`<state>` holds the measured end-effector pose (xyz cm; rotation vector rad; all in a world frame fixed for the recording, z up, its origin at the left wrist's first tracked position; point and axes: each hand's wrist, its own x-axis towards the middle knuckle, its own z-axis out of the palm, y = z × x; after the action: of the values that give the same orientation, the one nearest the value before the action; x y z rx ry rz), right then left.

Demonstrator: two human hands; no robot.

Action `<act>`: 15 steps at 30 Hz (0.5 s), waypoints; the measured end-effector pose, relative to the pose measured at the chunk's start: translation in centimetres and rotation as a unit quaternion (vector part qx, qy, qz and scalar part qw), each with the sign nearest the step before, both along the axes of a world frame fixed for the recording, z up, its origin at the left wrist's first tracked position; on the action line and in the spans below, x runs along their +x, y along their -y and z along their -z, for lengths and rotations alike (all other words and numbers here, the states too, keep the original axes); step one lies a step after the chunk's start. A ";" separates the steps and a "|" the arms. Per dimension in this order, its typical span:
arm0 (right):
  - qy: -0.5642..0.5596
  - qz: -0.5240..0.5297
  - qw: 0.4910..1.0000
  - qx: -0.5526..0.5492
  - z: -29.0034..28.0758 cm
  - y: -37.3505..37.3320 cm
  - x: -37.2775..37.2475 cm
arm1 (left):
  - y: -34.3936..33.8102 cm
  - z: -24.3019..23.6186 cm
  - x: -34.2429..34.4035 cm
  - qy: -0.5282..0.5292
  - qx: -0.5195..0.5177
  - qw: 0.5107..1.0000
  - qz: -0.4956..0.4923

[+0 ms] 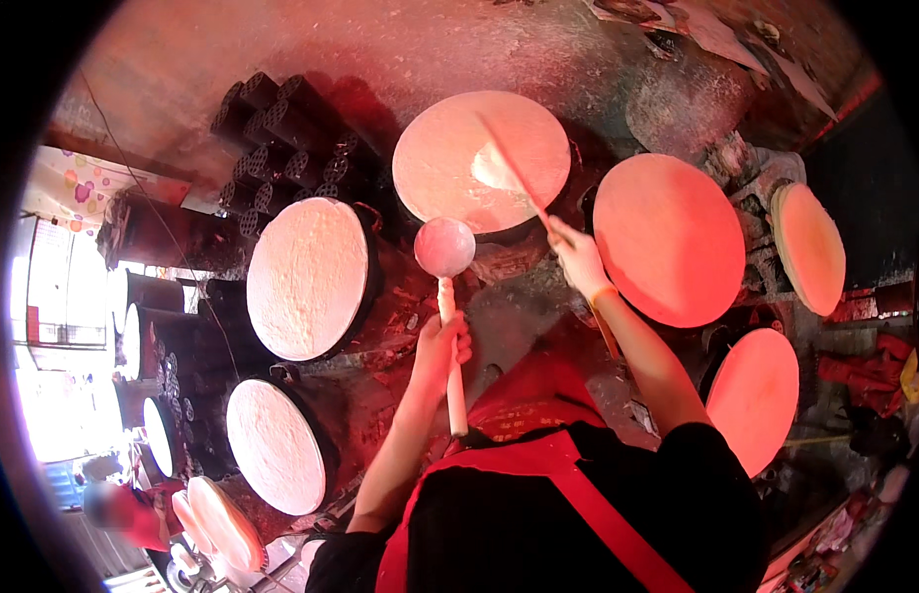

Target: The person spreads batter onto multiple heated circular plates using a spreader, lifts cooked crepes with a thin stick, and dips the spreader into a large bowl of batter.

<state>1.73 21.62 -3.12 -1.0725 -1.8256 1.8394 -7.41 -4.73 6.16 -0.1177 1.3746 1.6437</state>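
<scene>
My left hand (441,348) is wrapped round the pale handle of a ladle (445,247), whose round bowl points away from me, just short of the far griddle. In my right hand (578,257) is a long, thin wooden spreader (526,186). It reaches over the round far griddle (430,158), and its far end is blurred. Beside the spreader, a white patch of batter (491,170) lies on the coated griddle surface. Whether the spreader touches the batter I cannot tell.
More round griddles, pale (308,279) on the left and reddish (669,240) on the right, surround me. Dark cylindrical coal briquettes (271,148) are stacked at the far left. Stacked flat rounds (813,249) stand at the right. A person in red (148,519) is at the lower left.
</scene>
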 end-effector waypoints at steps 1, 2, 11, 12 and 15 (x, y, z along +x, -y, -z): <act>0.024 -0.037 0.998 -0.038 -0.4 1.1 1.4 | -0.4 0.8 -1.1 -0.014 -0.002 1.000 0.006; -0.015 -0.031 0.995 -0.089 -0.2 1.9 2.5 | -0.8 2.0 -2.6 -0.028 -0.005 1.000 0.011; -0.110 0.085 0.966 -0.220 1.0 7.9 2.3 | -11.8 7.1 -8.8 -0.116 -0.064 0.991 -0.010; -0.095 0.073 0.959 -0.255 0.5 9.2 1.4 | -12.6 7.4 -8.4 -0.104 -0.079 0.991 -0.021; -0.076 0.010 0.939 -0.336 -1.5 10.8 -0.6 | -10.5 7.6 -10.8 0.043 0.090 0.995 0.014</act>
<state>1.15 10.85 -1.65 -1.0951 -1.0989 2.5320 -18.20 5.75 -1.44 -0.0618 1.1529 1.7101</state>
